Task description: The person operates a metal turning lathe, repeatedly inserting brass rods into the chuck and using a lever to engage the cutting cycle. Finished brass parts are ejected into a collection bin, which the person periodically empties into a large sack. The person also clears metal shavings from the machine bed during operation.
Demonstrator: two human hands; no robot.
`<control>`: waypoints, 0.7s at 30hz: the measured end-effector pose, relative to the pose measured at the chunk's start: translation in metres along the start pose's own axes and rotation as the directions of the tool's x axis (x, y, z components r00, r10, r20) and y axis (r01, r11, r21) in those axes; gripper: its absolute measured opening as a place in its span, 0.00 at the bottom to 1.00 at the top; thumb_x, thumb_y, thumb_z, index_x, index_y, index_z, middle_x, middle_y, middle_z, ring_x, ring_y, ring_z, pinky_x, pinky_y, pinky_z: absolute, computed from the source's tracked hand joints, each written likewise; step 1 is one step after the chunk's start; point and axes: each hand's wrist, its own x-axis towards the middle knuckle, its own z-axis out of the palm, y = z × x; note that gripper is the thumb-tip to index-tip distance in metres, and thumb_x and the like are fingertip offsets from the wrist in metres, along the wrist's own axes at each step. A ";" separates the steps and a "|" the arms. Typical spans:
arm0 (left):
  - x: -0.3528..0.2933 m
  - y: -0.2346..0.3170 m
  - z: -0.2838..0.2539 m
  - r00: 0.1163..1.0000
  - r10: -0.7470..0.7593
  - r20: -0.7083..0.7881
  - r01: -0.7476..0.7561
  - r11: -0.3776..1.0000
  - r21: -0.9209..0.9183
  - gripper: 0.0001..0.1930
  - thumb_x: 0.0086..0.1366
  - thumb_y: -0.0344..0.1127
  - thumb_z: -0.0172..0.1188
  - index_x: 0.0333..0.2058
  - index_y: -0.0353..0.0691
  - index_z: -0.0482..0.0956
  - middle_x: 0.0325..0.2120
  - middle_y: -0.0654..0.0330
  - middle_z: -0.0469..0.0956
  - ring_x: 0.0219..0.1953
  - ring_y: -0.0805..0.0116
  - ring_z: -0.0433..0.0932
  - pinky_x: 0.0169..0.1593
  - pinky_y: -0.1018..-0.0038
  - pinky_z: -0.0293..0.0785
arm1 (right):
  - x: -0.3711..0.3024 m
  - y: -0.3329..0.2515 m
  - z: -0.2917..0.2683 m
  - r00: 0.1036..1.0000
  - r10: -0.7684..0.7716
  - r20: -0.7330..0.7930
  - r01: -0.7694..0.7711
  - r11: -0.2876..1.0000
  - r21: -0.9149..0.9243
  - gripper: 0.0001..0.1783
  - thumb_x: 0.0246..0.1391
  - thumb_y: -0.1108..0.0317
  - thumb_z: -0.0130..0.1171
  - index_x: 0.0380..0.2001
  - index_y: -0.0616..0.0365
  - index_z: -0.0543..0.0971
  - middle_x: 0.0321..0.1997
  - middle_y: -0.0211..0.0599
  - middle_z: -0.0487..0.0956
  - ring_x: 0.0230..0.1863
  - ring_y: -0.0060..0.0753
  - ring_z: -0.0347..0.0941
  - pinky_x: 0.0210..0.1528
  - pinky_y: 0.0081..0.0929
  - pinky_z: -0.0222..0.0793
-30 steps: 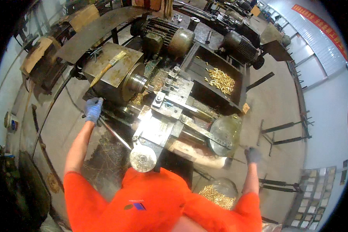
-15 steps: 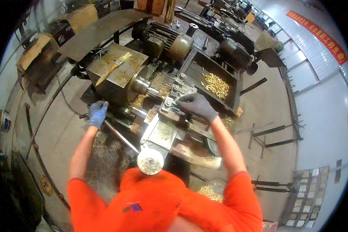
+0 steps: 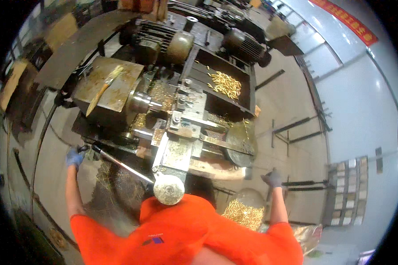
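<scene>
My left hand (image 3: 74, 158), in a blue glove, is at a black lever knob (image 3: 82, 149) at the lathe's lower left, its fingers apparently closed on it. Beside it a rod with a black grip (image 3: 124, 163) slants toward my body. My right hand (image 3: 273, 178), in a grey glove, is off the machine to the right, above a round container (image 3: 261, 198) of small brass-coloured pieces (image 3: 243, 215). Its fingers are blurred, and whether they hold anything cannot be made out. Between the hands are the chuck (image 3: 141, 102), the tool slide (image 3: 183, 121) and a round handwheel (image 3: 168, 189).
A brush (image 3: 104, 90) lies on the headstock (image 3: 86, 84). Behind the slide, a dark metal tray (image 3: 199, 95) holds more brass-coloured pieces (image 3: 225, 85). Electric motors (image 3: 245, 46) stand at the back. Metal bars (image 3: 292, 126) jut out on the right.
My right hand has left the tool slide and moved right and nearer, toward the container. My left hand has moved left and down to the black knob. The view has shifted right.
</scene>
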 end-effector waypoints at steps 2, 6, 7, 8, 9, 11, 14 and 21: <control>0.005 0.002 0.012 0.998 0.050 0.043 -0.058 0.980 0.193 0.21 0.53 0.43 0.57 0.44 0.41 0.73 0.39 0.50 0.76 0.42 0.52 0.75 0.46 0.64 0.69 | -0.017 0.021 0.017 0.998 0.052 0.048 -0.055 0.996 0.069 0.18 0.39 0.55 0.63 0.22 0.63 0.78 0.18 0.36 0.77 0.19 0.27 0.68 0.25 0.27 0.63; 0.021 -0.039 0.084 0.979 -0.189 -0.082 0.205 0.938 0.279 0.19 0.54 0.47 0.53 0.40 0.41 0.75 0.35 0.49 0.77 0.38 0.51 0.76 0.41 0.62 0.70 | -0.017 0.000 0.018 0.989 0.141 0.053 -0.150 0.887 0.436 0.20 0.40 0.55 0.64 0.19 0.66 0.77 0.17 0.31 0.75 0.19 0.21 0.65 0.23 0.24 0.62; 0.022 -0.081 0.108 0.957 -0.243 -0.158 0.273 0.938 0.214 0.19 0.55 0.49 0.52 0.38 0.41 0.75 0.34 0.48 0.77 0.37 0.50 0.76 0.39 0.60 0.70 | -0.003 -0.021 0.017 0.995 0.088 0.055 -0.103 0.884 0.456 0.20 0.40 0.56 0.64 0.18 0.66 0.76 0.17 0.29 0.74 0.20 0.19 0.64 0.23 0.24 0.61; 0.025 -0.066 0.118 0.968 -0.229 -0.106 0.245 0.955 0.169 0.19 0.55 0.48 0.52 0.38 0.40 0.75 0.34 0.48 0.77 0.37 0.50 0.76 0.39 0.60 0.70 | 0.002 -0.026 0.007 0.996 0.060 0.073 -0.089 0.858 0.506 0.20 0.42 0.56 0.63 0.20 0.66 0.77 0.17 0.28 0.73 0.20 0.18 0.65 0.24 0.23 0.62; 0.022 -0.041 0.116 0.977 -0.205 -0.056 0.211 0.970 0.125 0.19 0.55 0.48 0.51 0.38 0.40 0.75 0.35 0.48 0.77 0.37 0.49 0.75 0.39 0.60 0.70 | 0.005 -0.031 -0.004 0.996 0.038 0.087 -0.080 0.826 0.559 0.19 0.43 0.56 0.62 0.22 0.66 0.78 0.17 0.27 0.73 0.21 0.17 0.65 0.25 0.23 0.62; 0.007 0.010 0.080 0.986 -0.162 0.031 0.161 0.986 0.040 0.18 0.56 0.47 0.51 0.38 0.40 0.75 0.35 0.47 0.76 0.38 0.47 0.75 0.40 0.59 0.69 | 0.005 -0.071 -0.045 0.998 0.022 0.056 -0.049 0.845 0.533 0.19 0.45 0.55 0.60 0.23 0.65 0.79 0.17 0.27 0.73 0.21 0.16 0.64 0.24 0.22 0.62; 0.017 -0.016 0.039 0.986 -0.104 0.133 0.068 0.966 0.248 0.18 0.55 0.48 0.53 0.39 0.41 0.75 0.39 0.47 0.75 0.42 0.47 0.74 0.43 0.60 0.69 | 0.044 -0.125 -0.057 0.981 -0.167 0.095 0.086 0.823 0.562 0.23 0.45 0.51 0.59 0.26 0.65 0.79 0.20 0.34 0.76 0.24 0.21 0.69 0.27 0.23 0.65; 0.001 -0.020 0.060 0.991 -0.098 0.093 0.104 0.993 -0.055 0.17 0.54 0.45 0.55 0.37 0.38 0.74 0.34 0.47 0.75 0.39 0.48 0.73 0.42 0.62 0.69 | 0.140 -0.180 -0.026 0.962 -0.245 0.124 0.216 0.954 0.209 0.29 0.41 0.43 0.59 0.21 0.65 0.79 0.17 0.38 0.76 0.22 0.28 0.73 0.28 0.27 0.67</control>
